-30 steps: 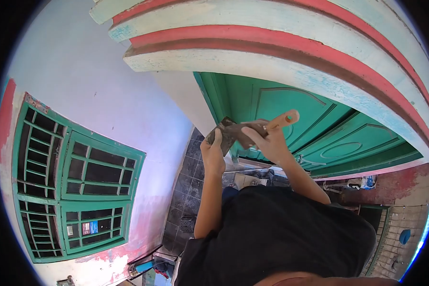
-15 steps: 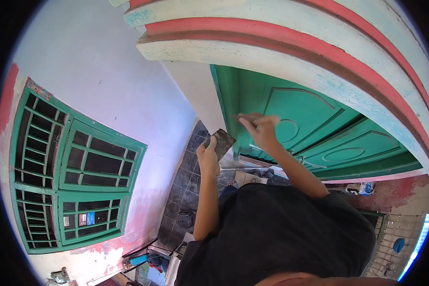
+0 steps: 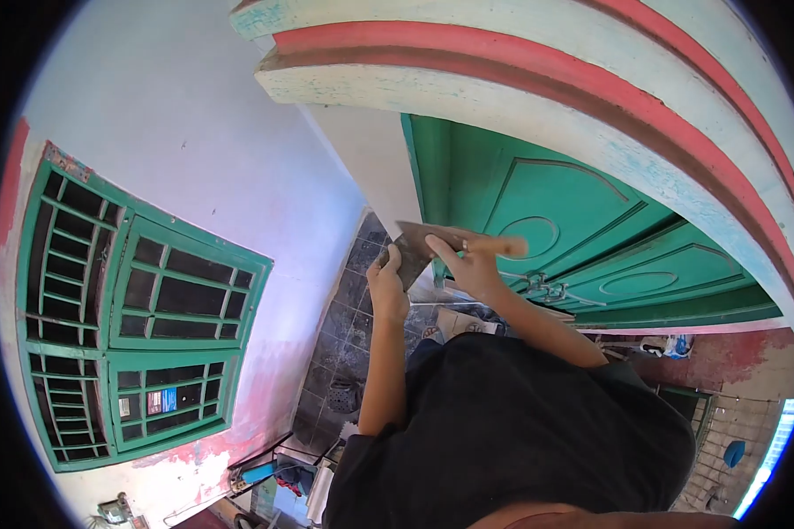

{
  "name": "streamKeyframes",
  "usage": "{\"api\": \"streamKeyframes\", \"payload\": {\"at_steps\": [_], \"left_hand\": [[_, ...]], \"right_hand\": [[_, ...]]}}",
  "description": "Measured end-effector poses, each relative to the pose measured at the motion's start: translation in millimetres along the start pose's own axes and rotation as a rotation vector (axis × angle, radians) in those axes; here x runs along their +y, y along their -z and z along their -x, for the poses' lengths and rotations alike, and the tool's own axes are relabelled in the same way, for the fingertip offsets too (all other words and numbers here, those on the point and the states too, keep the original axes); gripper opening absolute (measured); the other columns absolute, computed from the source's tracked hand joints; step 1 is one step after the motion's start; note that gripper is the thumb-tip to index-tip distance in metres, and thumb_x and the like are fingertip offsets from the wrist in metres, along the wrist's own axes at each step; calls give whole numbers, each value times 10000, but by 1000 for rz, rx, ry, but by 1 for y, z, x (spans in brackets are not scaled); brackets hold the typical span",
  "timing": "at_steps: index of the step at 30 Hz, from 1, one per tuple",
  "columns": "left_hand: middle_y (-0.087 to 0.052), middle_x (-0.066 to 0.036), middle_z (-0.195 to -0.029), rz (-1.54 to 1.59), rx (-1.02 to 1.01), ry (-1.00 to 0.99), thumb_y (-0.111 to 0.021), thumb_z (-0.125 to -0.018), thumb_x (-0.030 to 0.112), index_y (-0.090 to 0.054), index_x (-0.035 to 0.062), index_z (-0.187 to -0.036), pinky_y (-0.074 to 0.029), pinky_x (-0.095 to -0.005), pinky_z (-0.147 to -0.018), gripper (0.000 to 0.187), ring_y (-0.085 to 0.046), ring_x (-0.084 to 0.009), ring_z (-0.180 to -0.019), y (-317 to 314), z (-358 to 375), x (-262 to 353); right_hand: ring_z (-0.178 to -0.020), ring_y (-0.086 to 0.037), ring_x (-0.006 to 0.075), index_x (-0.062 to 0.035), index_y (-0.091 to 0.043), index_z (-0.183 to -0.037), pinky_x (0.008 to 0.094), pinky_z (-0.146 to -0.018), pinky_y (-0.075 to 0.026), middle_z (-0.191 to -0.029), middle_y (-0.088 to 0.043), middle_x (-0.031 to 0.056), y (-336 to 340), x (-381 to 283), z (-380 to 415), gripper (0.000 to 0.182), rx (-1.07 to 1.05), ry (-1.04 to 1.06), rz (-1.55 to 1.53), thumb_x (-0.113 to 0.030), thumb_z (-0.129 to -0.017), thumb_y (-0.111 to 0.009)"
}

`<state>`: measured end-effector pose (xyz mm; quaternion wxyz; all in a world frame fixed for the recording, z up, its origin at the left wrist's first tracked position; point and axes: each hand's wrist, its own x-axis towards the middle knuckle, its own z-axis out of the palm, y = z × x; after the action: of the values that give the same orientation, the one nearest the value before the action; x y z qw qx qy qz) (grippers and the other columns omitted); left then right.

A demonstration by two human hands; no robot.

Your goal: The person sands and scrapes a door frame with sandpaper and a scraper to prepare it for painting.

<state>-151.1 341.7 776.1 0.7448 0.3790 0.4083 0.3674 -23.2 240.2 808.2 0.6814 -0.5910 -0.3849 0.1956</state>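
Note:
My left hand (image 3: 385, 286) is closed around a dark, flat, rectangular plate (image 3: 412, 267), thumb on its upper face; its exact kind does not show. My right hand (image 3: 478, 271) grips a putty knife (image 3: 508, 247) with a light wooden handle and a wide brownish blade. The blade reaches left over the upper edge of the plate and seems to touch it, though contact is hard to confirm. Both hands are in front of my chest, near the white pillar edge beside a green door (image 3: 538, 194).
A pale wall (image 3: 238, 141) with a green barred window (image 3: 168, 309) stands at the left. Overhead curves a white and red moulding (image 3: 503, 88). Below lie dark floor tiles (image 3: 337, 326) with a dark clog shoe (image 3: 345, 396). A blue object (image 3: 737, 453) hangs at the far right.
My right hand has moved down and slightly left, bringing the putty knife's blade over the plate. My left hand stays nearly in place, still holding the plate.

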Motion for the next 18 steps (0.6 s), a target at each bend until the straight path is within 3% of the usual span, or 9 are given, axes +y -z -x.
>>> {"api": "streamKeyframes", "payload": {"at_steps": [2,4,5,8,10,11,14,16,18], "left_hand": [[-739,-117,-1121,201,-4,-22,-603,-1087,189,-688,-98,-1166,-590,-323,-863,309,-730,-201,-964,2,-1,0],[-744,-106,-1087,225,62,-19,-591,-1095,199,-697,-92,-1149,-590,-329,-853,314,-731,-197,-955,-2,11,24],[-743,-101,-1080,162,94,-85,-592,-1097,208,-696,-90,-1147,-590,-328,-853,319,-729,-191,-950,-1,16,28],[-745,-84,-1064,44,82,-192,-596,-1100,231,-705,-87,-1129,-579,-308,-846,337,-714,-162,-933,11,0,-11],[-746,-78,-1061,-82,-30,-57,-598,-1099,233,-714,-88,-1124,-570,-292,-845,342,-699,-145,-935,8,-8,-42],[-746,-79,-1069,-76,-43,-16,-591,-1102,231,-717,-93,-1142,-566,-287,-847,350,-699,-143,-922,2,-8,-46],[-750,-93,-1079,112,95,-125,-597,-1098,215,-718,-90,-1145,-574,-299,-852,331,-713,-159,-925,-1,-12,-30],[-752,-100,-1074,199,125,-209,-593,-1098,208,-715,-80,-1137,-584,-313,-858,315,-729,-181,-943,-2,-8,-17],[-752,-105,-1067,206,115,-65,-570,-1106,196,-698,-66,-1150,-600,-326,-854,294,-743,-209,-949,8,-14,-36]], "right_hand": [[-804,-729,244,20,-778,-1061,331,-704,-555,-869,-756,152,17,36,7,172,7,-132,6,-98,-939,-752],[-825,-709,283,1,-777,-1108,371,-696,-533,-833,-730,160,65,114,17,233,2,-287,515,-119,-909,-775],[-825,-709,283,1,-777,-1108,371,-696,-533,-833,-730,160,71,114,23,233,1,-280,519,-119,-909,-775],[-820,-682,339,-15,-799,-1018,423,-667,-517,-762,-693,165,70,106,28,189,99,-43,860,-142,-877,-798],[-672,-690,321,22,-785,-883,387,-589,-516,-848,-754,184,38,59,10,202,91,556,664,-176,-920,-776],[-887,-711,349,-34,-812,-986,435,-715,-547,-897,-745,166,36,24,16,125,-141,347,529,-122,-908,-770],[-884,-748,320,-22,-788,-1108,391,-731,-571,-1015,-775,173,31,49,30,207,-169,313,517,-125,-932,-758],[-816,-764,230,24,-770,-1082,333,-717,-582,-967,-796,148,35,35,28,229,-81,194,434,-158,-943,-774],[-789,-737,160,52,-763,-1006,305,-701,-572,-921,-785,108,42,9,10,227,-92,-312,104,-169,-956,-772]]}}
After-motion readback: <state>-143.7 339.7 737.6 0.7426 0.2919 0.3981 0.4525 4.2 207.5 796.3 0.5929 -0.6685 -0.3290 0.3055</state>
